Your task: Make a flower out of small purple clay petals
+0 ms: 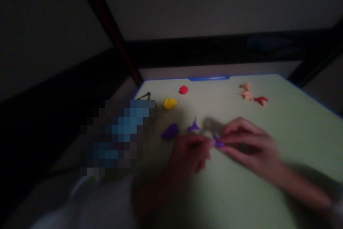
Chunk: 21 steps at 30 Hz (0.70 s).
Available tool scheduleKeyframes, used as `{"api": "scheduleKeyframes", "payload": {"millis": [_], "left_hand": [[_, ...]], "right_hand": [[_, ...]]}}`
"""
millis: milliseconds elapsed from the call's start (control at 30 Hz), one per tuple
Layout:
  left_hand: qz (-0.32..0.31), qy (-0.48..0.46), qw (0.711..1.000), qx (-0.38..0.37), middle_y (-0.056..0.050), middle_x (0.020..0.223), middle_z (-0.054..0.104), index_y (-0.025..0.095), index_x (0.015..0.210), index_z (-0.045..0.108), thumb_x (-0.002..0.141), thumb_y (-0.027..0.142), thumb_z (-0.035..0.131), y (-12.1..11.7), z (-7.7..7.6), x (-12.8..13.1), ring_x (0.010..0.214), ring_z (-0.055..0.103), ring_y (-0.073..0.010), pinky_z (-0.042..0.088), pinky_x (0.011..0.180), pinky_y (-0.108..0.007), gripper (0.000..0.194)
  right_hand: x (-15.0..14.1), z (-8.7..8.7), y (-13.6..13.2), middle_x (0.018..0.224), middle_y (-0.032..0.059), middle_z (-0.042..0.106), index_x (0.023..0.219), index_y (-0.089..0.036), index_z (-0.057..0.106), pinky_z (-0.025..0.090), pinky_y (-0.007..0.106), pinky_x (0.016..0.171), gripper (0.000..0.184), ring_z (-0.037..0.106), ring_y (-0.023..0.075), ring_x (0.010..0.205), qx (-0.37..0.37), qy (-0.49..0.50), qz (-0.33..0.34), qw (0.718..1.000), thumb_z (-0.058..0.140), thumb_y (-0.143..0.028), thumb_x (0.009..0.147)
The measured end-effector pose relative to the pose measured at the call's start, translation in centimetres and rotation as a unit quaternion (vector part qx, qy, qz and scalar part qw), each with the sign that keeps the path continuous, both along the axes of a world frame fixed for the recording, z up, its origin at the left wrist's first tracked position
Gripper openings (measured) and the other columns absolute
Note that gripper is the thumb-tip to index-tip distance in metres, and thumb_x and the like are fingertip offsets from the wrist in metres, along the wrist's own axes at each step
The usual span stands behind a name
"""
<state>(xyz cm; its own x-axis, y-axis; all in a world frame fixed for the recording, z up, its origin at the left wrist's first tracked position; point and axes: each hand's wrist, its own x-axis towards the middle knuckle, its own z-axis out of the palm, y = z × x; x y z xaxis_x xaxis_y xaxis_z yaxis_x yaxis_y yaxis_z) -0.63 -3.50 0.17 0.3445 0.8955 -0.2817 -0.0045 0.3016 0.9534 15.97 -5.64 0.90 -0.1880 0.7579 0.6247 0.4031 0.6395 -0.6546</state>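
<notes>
Between the finger and thumb of my right hand (252, 147) is a small piece of purple modelling clay (219, 144). My left hand (190, 152) is closed, its pinched fingertips meeting the left end of that same piece; the exact contact is blurred. Just beyond my left hand, a pointed, pronged purple clay shape (194, 127) stands on the table. A larger purple clay lump (170, 131) lies to its left.
A yellow clay lump (170, 103) and a red one (183, 89) sit farther back on the pale, blue-edged table (214, 200). At back right are peach clay shapes (247, 95) and a red-and-peach piece (262, 100). A pixelated area covers the left edge.
</notes>
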Motion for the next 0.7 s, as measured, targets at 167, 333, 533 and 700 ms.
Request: {"api": "scheduleKeyframes", "payload": {"millis": [167, 333, 533, 700], "left_hand": [[-0.006, 0.018, 1.000, 0.008, 0.007, 0.035, 0.040, 0.014, 0.049, 0.053, 0.072, 0.033, 0.060, -0.2, 0.3, 0.0, 0.028, 0.030, -0.0019, 0.020, 0.030, -0.015, 0.031], [-0.014, 0.022, 1.000, 0.006, 0.007, 0.036, 0.041, 0.015, 0.048, 0.053, 0.071, 0.034, 0.060, -0.2, 0.2, 0.0, 0.028, 0.033, -0.0024, 0.022, 0.029, -0.015, 0.031], [-0.013, 0.005, 1.000, -0.008, 0.006, 0.039, 0.045, 0.014, 0.050, 0.055, 0.069, 0.031, 0.062, -0.1, 0.5, 0.0, 0.028, 0.034, -0.0017, 0.022, 0.028, -0.014, 0.027], [-0.037, -0.003, 0.999, -0.027, 0.008, 0.037, 0.044, 0.013, 0.062, 0.065, 0.064, 0.026, 0.067, -0.3, 1.5, 0.2, 0.030, 0.033, -0.0018, 0.022, 0.030, -0.014, 0.013]], "right_hand": [[0.0, 0.0, 0.0, 0.082, 0.0044, 0.058, 0.085, -0.019, 0.070, 0.050, 0.025, 0.058, 0.012, 0.057, 0.0142, 0.074, -0.010, -0.007, 0.005, 1.000, 0.067, -0.015, 0.074], [0.0, 0.0, -0.1, 0.083, 0.0049, 0.057, 0.083, -0.018, 0.071, 0.049, 0.024, 0.057, 0.010, 0.056, 0.0132, 0.073, -0.013, -0.009, 0.013, 1.000, 0.065, -0.014, 0.076], [0.0, -0.2, 0.0, 0.084, 0.0054, 0.056, 0.084, -0.016, 0.071, 0.048, 0.023, 0.058, 0.010, 0.056, 0.0125, 0.074, -0.010, 0.001, 0.023, 1.000, 0.066, -0.013, 0.076], [0.0, -0.3, 0.0, 0.085, 0.0064, 0.056, 0.086, -0.014, 0.071, 0.048, 0.022, 0.057, 0.011, 0.056, 0.0129, 0.075, -0.012, 0.002, 0.033, 0.999, 0.065, -0.015, 0.077]]}}
